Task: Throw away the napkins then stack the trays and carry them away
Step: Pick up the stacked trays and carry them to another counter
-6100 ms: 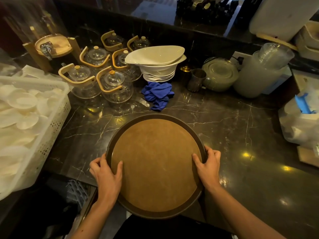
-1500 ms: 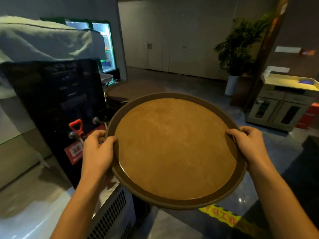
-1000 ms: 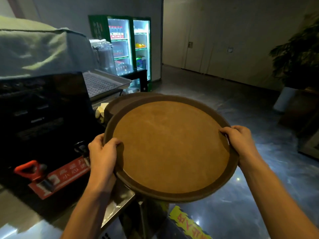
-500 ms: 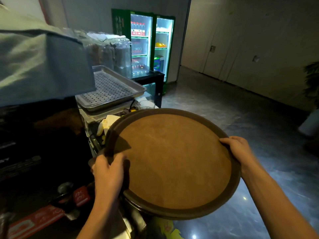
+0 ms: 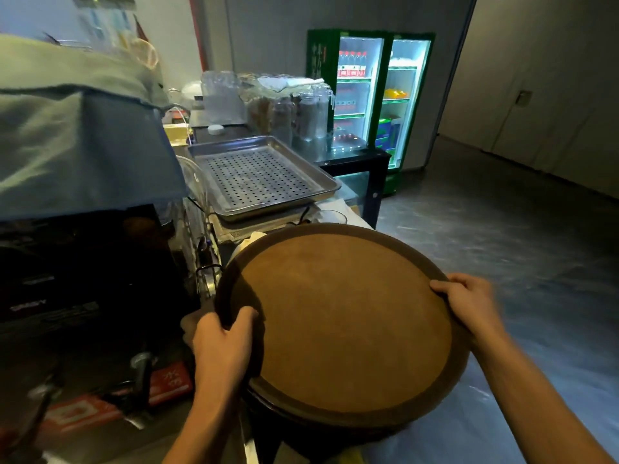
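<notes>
The round brown tray (image 5: pixel 338 326) is coming down onto what looks like a stack of dark trays (image 5: pixel 335 426) beside the perforated metal pan (image 5: pixel 261 177), lower than half a second ago; the left hand (image 5: pixel 221 346) and right hand (image 5: pixel 472 303) are still gripping opposite rims, fingers curled shut around them, so the carry is likely ending.

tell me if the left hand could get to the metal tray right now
Probably not yet: the left hand is gripping the round tray. The metal tray lies uncovered ahead of it.
</notes>
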